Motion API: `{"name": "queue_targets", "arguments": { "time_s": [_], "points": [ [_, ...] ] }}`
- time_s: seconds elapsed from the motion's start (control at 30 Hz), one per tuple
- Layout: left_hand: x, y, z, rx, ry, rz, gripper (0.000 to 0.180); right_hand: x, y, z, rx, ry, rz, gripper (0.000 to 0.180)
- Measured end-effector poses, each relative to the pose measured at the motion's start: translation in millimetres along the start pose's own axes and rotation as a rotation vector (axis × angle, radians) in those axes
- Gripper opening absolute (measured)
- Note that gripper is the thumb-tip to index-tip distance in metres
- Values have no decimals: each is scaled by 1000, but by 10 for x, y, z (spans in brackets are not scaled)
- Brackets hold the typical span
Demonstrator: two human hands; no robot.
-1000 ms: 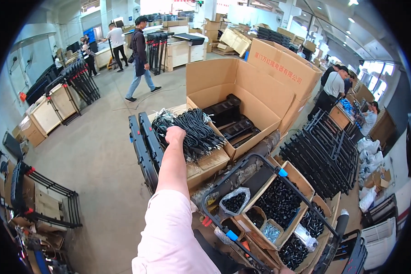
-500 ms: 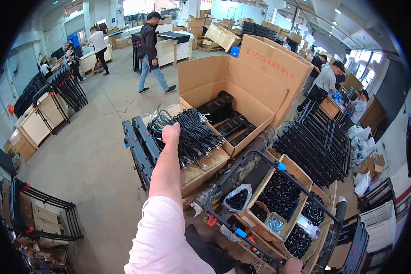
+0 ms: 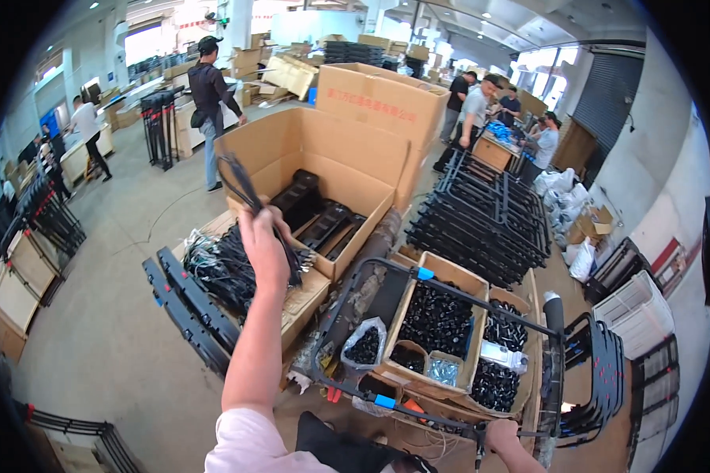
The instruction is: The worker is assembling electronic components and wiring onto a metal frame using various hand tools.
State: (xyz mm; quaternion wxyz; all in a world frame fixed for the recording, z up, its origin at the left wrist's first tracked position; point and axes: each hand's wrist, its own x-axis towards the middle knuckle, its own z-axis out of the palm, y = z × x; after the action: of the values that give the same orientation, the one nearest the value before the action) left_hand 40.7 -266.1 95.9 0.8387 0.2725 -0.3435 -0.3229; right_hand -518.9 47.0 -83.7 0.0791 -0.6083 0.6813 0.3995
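From the head camera, the left hand (image 3: pixel 264 244) is raised and closed around a bundle of black cable ties (image 3: pixel 241 183), whose ends fan up and to the left above the fist. Just left of and below it, a heap of the same black ties (image 3: pixel 217 264) lies on a flat carton. The right hand (image 3: pixel 503 433) sits at the near lower edge, fingers wrapped around the black cart frame (image 3: pixel 450 288).

One large open cardboard box (image 3: pixel 331 158) stands beyond the left hand, holding black moulded parts (image 3: pixel 319 213). Behind it, farther right, a second closed brown carton (image 3: pixel 383 98) carries a line of red print on its side. In the cart, two open cartons (image 3: pixel 438 319) hold small black pieces; one clear bag (image 3: pixel 363 347) of them lies to their left. Black metal frames (image 3: pixel 489 221) are stacked to the right.
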Motion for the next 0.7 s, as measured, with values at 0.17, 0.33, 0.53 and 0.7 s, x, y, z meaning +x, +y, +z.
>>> {"name": "queue_targets", "arguments": {
  "time_s": [0.17,0.33,0.53,0.7],
  "points": [
    [-1295,-303,269,103,-296,-381,14,-71,-73,11,50,68,11,21],
    [-2650,-695,27,155,-627,-757,20,-184,-207,-50,39,283,1,19],
    [-3440,-1080,-269,352,-821,-872,32,15,-148,375,114,359,22,17],
    [-3472,-1104,-301,325,-840,-1132,29,-54,-187,76,227,526,-43,12]
  ]
}}
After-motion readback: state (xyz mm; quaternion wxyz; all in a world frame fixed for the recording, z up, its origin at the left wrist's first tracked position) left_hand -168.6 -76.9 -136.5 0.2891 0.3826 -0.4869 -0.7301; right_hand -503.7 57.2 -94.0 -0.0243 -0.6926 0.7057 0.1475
